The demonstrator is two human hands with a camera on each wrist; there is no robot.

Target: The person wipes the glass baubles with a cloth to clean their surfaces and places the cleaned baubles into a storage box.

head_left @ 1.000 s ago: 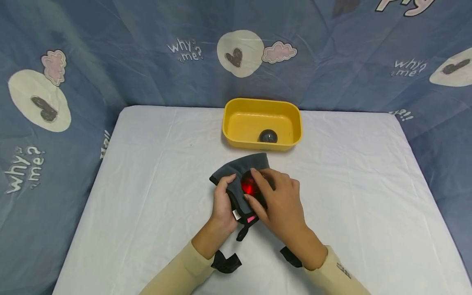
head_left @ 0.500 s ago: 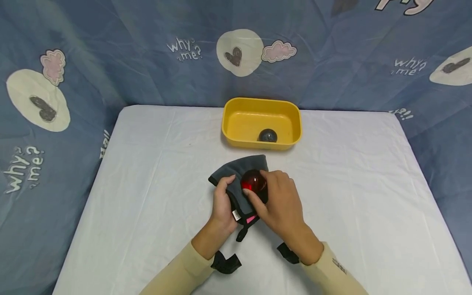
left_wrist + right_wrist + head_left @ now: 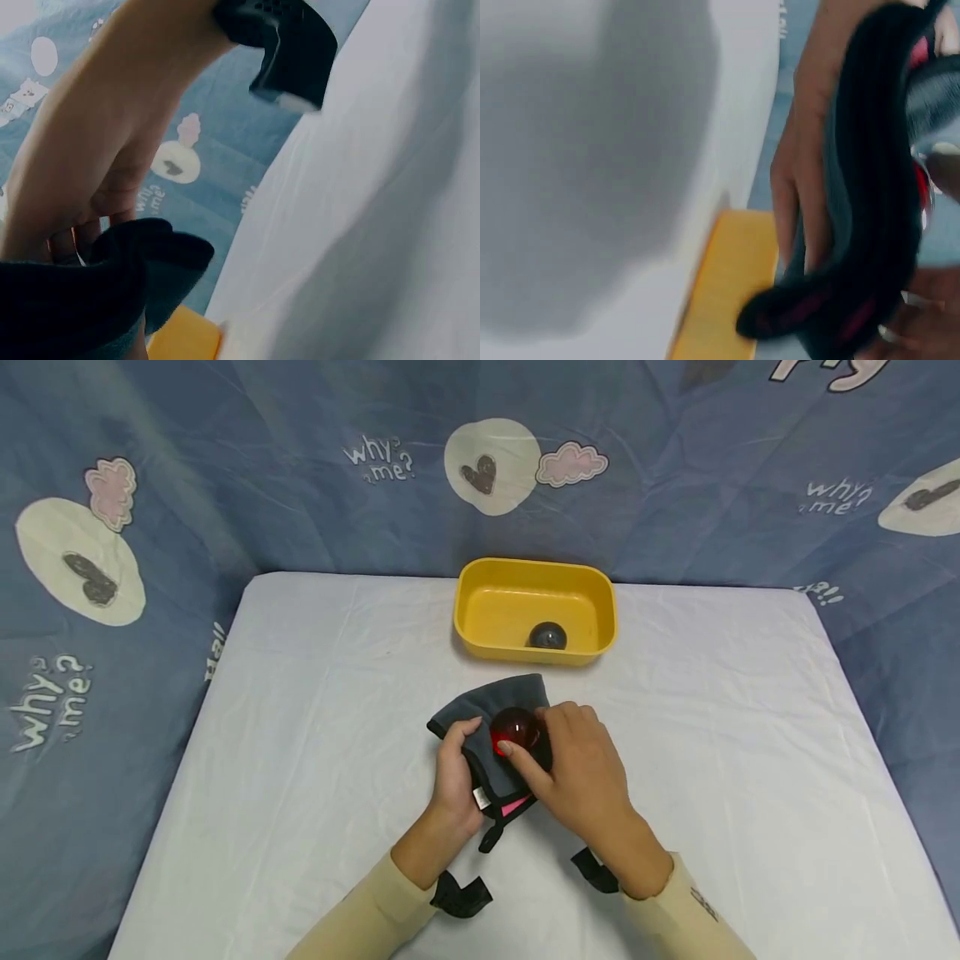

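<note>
In the head view my left hand (image 3: 452, 781) holds a dark grey cleaning cloth (image 3: 483, 700), thumb on top and the other fingers hidden beneath it. The cloth has black edging, a black loop, a white tag and some pink showing at its lower edge. A clear red ball (image 3: 514, 728) lies against the cloth. My right hand (image 3: 588, 772) pinches this ball from the right, with the thumb at its lower side. Folds of cloth (image 3: 75, 300) cover the left fingers in the left wrist view. A sliver of the red ball (image 3: 921, 185) shows in the right wrist view.
A yellow tub (image 3: 480, 653) stands at the back of the white-covered table (image 3: 315, 735). Inside it, near the front wall, is a dark grey ball (image 3: 547, 635). A blue printed curtain (image 3: 300, 518) hangs behind the table and along both sides.
My right fingers have shifted from over the top of the red ball to its right side, so more of it shows. The ball looks turned or darker. My left hand stays almost still.
</note>
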